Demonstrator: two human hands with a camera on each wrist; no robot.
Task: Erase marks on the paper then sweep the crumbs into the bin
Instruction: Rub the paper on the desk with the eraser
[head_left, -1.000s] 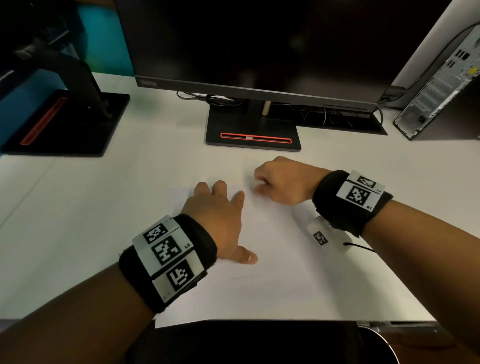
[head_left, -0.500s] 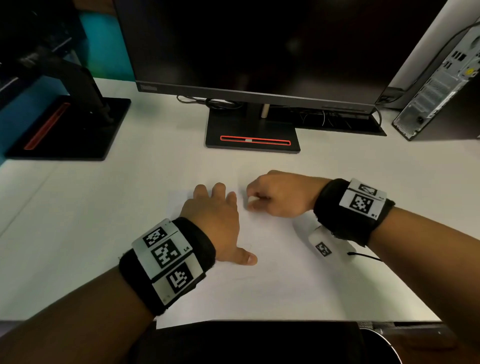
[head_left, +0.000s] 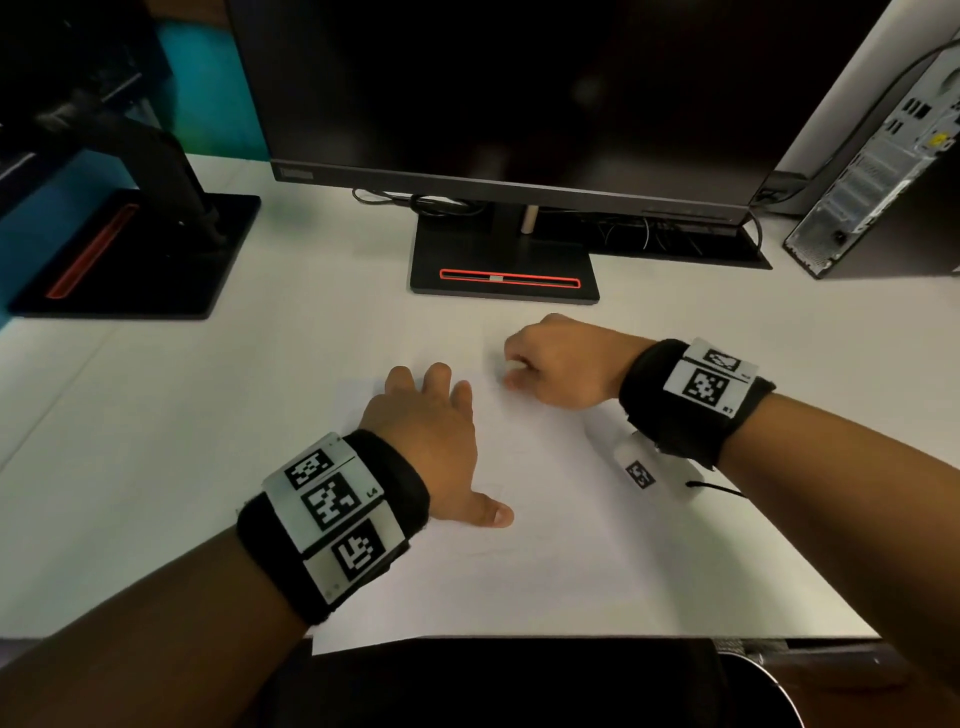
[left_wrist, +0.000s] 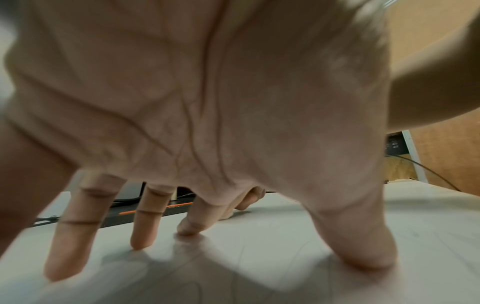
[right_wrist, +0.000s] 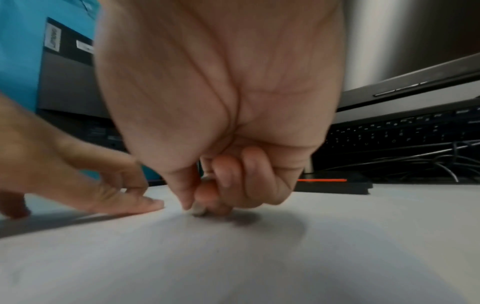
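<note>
Head view: left hand (head_left: 426, 441) spread flat, pinning the white paper sheet (head_left: 545, 561) on the pale worktop (head_left: 208, 415). Right wrist view: right hand (right_wrist: 221, 144) curled, its grip pinching a small pale eraser (right_wrist: 198, 210) against the paper. Erasing underway; next, steady strokes, then sweeping. No bin identifiable.

Matt white paper (head_left: 545, 561) lies on a smooth white desk (head_left: 218, 415), below a monitor (head_left: 509, 93) with glossy dark glass and a matt black stand (head_left: 504, 270); both wristbands (head_left: 691, 400) look like fuzzy black cloth.
</note>
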